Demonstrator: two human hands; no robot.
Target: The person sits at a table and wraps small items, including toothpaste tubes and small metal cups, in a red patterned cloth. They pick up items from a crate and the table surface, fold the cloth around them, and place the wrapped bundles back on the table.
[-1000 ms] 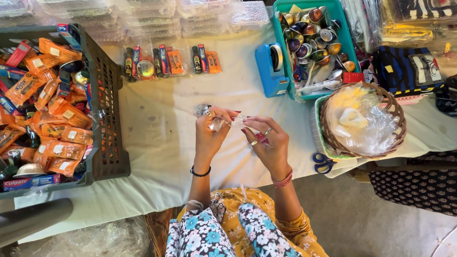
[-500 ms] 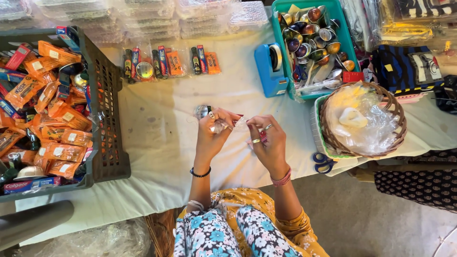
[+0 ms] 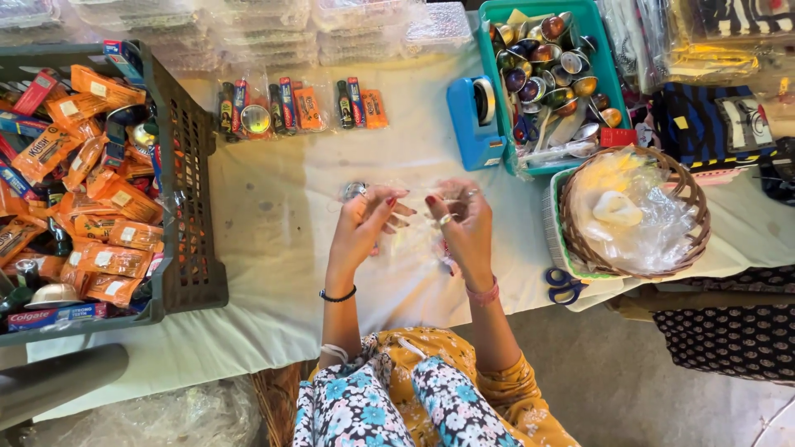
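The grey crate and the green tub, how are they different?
The grey crate has slatted walls and holds orange packets; the green tub has solid walls and holds shiny round cups. The crate sits left of the hands, the tub right. Both rest on the white-covered table.

I hold a clear plastic pouch (image 3: 414,194) stretched flat between my fingers, just above the worktop. A small round silvery tin (image 3: 355,190) sits at its left end, beside my left hand (image 3: 362,228).

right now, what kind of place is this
Probably a small packing workspace for gift or toiletry kits. A dark crate holds many orange sachets, a teal bin holds shiny metal bowls, and a blue tape dispenser stands nearby.
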